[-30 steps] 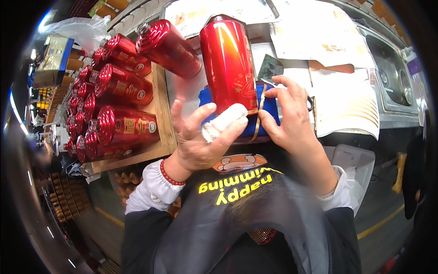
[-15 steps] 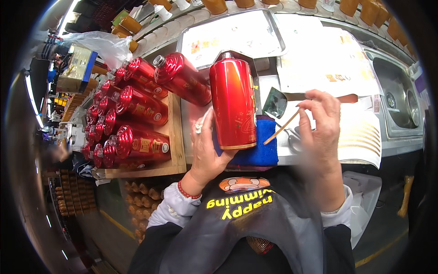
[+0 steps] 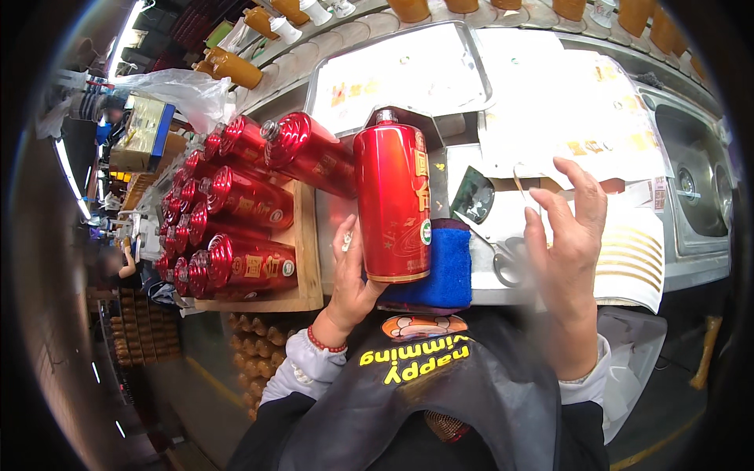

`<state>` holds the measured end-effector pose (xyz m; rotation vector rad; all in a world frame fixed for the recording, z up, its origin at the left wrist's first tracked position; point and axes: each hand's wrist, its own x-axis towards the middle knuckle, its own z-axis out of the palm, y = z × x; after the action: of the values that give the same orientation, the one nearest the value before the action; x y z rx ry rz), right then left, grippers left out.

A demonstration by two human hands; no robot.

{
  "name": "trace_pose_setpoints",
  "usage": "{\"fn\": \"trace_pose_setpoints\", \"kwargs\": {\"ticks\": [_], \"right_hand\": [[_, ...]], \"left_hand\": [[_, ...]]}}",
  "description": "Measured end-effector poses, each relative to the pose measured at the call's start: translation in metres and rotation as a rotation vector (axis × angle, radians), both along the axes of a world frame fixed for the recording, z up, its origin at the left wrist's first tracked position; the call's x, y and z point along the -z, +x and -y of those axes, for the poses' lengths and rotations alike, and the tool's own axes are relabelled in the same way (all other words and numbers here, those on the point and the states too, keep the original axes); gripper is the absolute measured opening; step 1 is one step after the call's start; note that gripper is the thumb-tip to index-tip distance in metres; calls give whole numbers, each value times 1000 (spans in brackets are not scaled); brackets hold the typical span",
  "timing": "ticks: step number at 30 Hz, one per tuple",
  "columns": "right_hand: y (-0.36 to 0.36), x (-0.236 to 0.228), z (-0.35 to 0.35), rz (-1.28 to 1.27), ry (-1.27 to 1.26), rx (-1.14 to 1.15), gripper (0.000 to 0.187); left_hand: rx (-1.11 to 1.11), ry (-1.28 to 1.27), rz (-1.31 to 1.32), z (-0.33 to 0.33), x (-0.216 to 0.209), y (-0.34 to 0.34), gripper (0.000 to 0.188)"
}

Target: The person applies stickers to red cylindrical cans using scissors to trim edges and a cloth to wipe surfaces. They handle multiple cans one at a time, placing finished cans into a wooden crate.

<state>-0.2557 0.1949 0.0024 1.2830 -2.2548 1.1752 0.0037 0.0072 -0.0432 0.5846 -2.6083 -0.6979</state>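
A glossy red bottle [image 3: 393, 204] with a silvery neck, gold lettering and a gold band at its base leans back at the middle. My left hand [image 3: 349, 271] grips it at its lower left side, with something white on one finger. To the right, my right hand [image 3: 569, 235] is raised over the worktop, its upper finger lifted away. A thin wooden stick [image 3: 519, 182] meets the other fingertips and points away from me. A folded blue cloth [image 3: 444, 271] lies beside the bottle's base. Scissors [image 3: 503, 263] rest between the cloth and my right hand.
Several red bottles [image 3: 251, 200] crowd a wooden-edged tray [image 3: 309, 259] at left; another red bottle [image 3: 310, 153] leans beside them. White sheets with gold decals [image 3: 565, 110], a white-lined tray [image 3: 400, 67], a dark green piece [image 3: 474, 192] and a steel sink [image 3: 695, 177] lie beyond and right.
The bottle has turned in my left hand, bringing more gold lettering and a round label into view. The stick in my right hand has swung from pointing toward the cloth to pointing away.
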Motion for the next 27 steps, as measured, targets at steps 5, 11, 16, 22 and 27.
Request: {"fn": "trace_pose_setpoints", "kwargs": {"ticks": [5,11,16,22,27], "right_hand": [[-4,3,3,-14,-95,-52,12],[-4,12,1,20,-81,-187,25],[19,16,10,81,1,-364,44],[33,19,13,116,147,-513,72],[51,23,25,115,170,-541,88]], "left_hand": [[27,199,-13,4,3,-1,92],[-70,-444,15,-13,-42,-11,92],[-128,-268,-162,-10,-28,-19,96],[-112,-439,38,-13,-50,-16,98],[-116,-368,-13,-10,-29,-11,99]]}}
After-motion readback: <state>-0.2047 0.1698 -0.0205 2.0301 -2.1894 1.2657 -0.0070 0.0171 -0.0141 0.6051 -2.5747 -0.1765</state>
